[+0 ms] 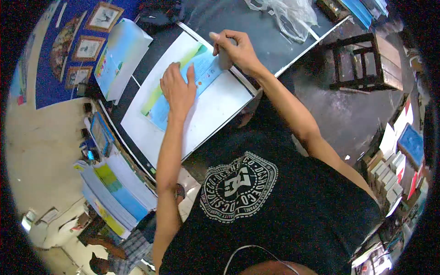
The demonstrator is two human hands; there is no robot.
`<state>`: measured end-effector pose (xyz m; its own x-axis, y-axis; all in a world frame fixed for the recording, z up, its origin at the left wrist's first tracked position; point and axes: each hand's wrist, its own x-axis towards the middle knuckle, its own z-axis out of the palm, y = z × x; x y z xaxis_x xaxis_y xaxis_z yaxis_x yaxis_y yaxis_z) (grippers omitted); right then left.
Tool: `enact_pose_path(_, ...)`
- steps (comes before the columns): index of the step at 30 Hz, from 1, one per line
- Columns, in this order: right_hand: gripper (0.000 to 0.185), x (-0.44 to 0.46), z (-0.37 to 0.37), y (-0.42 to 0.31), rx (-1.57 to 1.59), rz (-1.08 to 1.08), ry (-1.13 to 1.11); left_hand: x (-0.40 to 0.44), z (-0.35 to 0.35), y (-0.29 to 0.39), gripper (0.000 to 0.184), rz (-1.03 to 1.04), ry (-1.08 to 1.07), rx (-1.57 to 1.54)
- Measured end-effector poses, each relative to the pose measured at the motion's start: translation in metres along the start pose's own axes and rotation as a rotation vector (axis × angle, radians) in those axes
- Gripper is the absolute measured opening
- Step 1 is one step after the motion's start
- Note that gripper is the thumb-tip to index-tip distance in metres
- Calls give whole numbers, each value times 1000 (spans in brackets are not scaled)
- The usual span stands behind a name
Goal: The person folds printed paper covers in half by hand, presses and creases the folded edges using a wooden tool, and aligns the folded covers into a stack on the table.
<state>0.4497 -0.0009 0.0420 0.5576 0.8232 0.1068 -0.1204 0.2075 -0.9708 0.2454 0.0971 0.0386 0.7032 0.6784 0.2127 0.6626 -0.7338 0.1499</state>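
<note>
A printed blue and green sheet lies flat on a larger white sheet on the dark table. My left hand rests on the printed sheet, palm down with fingers stretched out and the thumb apart. Over the sheet's upper right end, my right hand is closed, its fingers curled in. A greyish patch shows beneath it; whether that is a held thing or shadow I cannot make out.
A stack of printed sheets stands left of the work. Crumpled clear plastic lies at the table's far end. Thick paper piles are at lower left, near a person. A wooden stool stands right.
</note>
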Motion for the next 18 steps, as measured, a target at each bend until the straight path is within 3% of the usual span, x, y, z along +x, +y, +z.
enact_pose_path(2, 33, -14, 6, -27, -75, -89, -61, 12, 9, 9, 52, -91, 117, 56)
enact_pose_path(4, 12, -37, 26, -55, 3, -389, -181, 10, 12, 17, 50, -86, 69, 156)
enact_pose_path(5, 43, -49, 41, -64, 33, -448, -241, 8, 13, 20, 50, -72, 46, 208)
enact_pose_path(6, 56, -62, 49, -82, -12, -647, -217, 10, 20, 20, 50, -73, 78, 202)
enact_pose_path(7, 49, -69, 51, -103, -26, -829, -242, 12, 27, 20, 49, -73, 111, 195)
enact_pose_path(9, 45, -86, 57, -119, 186, -880, -313, 13, 36, 15, 51, -108, 183, 116)
enact_pose_path(12, 42, -85, 54, -130, 331, -1043, -165, 12, 39, 18, 50, -77, 281, 152)
enact_pose_path(15, 40, -77, 44, -134, 450, -1034, -66, 8, 42, 23, 46, -91, 324, 206)
enact_pose_path(18, 39, -67, 29, -137, 326, -1059, -56, 8, 39, 29, 50, -139, 313, 201)
